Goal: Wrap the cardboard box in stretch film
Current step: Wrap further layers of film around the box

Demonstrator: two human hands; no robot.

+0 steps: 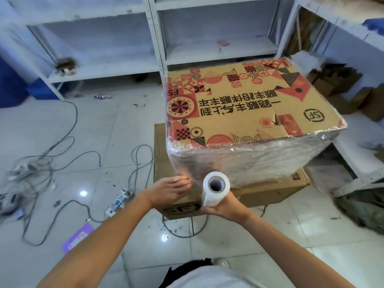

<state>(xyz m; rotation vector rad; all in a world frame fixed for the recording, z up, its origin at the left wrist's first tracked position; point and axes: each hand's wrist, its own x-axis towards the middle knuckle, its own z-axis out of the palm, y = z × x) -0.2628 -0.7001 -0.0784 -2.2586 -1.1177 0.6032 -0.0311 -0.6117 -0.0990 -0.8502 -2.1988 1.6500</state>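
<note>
A large cardboard box (pixel 245 104) with red and black printed patterns sits on a lower plain brown box (pixel 268 192). Clear stretch film (pixel 249 161) covers its near side and edges. My right hand (pixel 224 206) grips the lower end of a white roll of stretch film (pixel 215 190), held upright just in front of the box's near side. My left hand (pixel 170 189) lies with straight fingers against the box's lower near-left corner, pressing the film there.
Grey cables (pixel 62 163) and a power strip (pixel 118 202) lie on the white tile floor at left. White metal shelves (pixel 158 48) stand behind. Brown cartons (pixel 353 90) and another shelf frame are at right. A purple packet (pixel 78 238) lies near my left forearm.
</note>
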